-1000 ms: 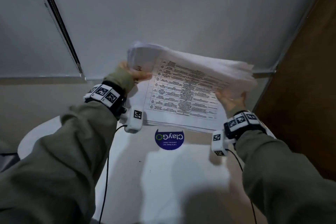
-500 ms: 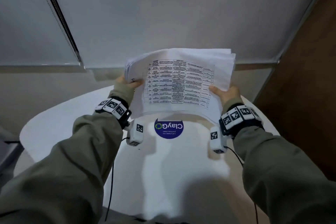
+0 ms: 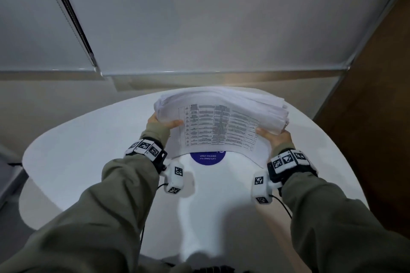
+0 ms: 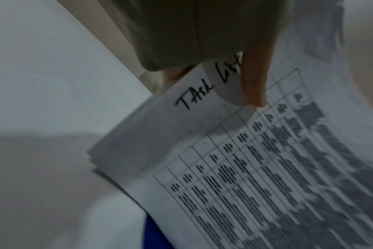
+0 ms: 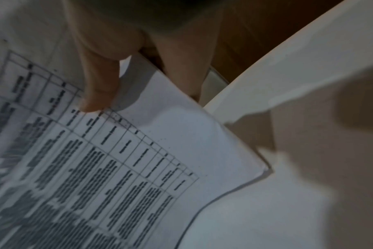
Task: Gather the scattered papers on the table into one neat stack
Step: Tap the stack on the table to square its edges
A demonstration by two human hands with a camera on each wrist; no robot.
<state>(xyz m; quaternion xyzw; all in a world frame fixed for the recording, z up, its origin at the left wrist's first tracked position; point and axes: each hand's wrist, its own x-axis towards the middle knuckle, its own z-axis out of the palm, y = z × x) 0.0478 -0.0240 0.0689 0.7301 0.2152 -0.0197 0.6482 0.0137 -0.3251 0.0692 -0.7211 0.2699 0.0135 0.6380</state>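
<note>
A stack of white papers with a printed table on its top sheet is tilted over the far half of the round white table, its near edge touching the tabletop. My left hand grips the stack's left side, thumb on the top sheet beside the handwritten words "Task List". At the stack's right side my right hand grips it too, thumb pressed on the top sheet and fingers beneath. The sheets fan slightly at the far right corner.
A round blue sticker lies on the table, partly under the stack's near edge. A grey wall rises behind the table and a brown wooden panel stands at the right.
Both hands have brought the stack down and toward me, from held up against the wall to its near edge on the table. It now covers part of the blue sticker.
</note>
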